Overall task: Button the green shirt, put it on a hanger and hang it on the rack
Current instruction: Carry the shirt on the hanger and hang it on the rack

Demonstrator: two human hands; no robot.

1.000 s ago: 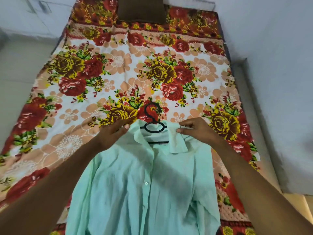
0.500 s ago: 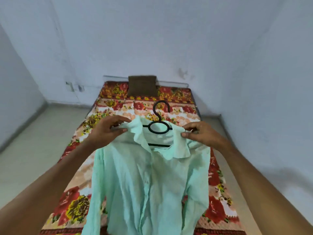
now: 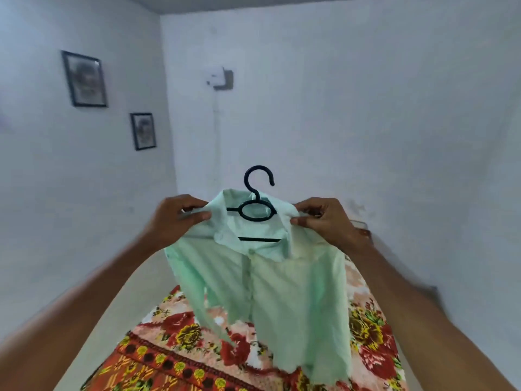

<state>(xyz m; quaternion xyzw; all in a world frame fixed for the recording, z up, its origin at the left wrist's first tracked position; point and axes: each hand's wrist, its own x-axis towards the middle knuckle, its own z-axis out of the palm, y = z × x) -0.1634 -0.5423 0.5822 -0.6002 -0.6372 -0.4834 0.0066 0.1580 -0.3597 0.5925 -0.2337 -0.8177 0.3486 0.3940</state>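
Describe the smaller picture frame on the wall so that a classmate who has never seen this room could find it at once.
Start at the left wall, which bears two dark-framed pictures. The smaller picture frame hangs lower and nearer the room's corner than the larger frame. Its smaller size and lower position set it apart.

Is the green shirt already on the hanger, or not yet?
On it. The black hanger sits inside the green shirt collar, hook sticking out above.

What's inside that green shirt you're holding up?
A black hanger: its hook, ring and a short bar show at the open collar of the green shirt. Its shoulder arms are covered by the cloth that the left hand and right hand pinch.
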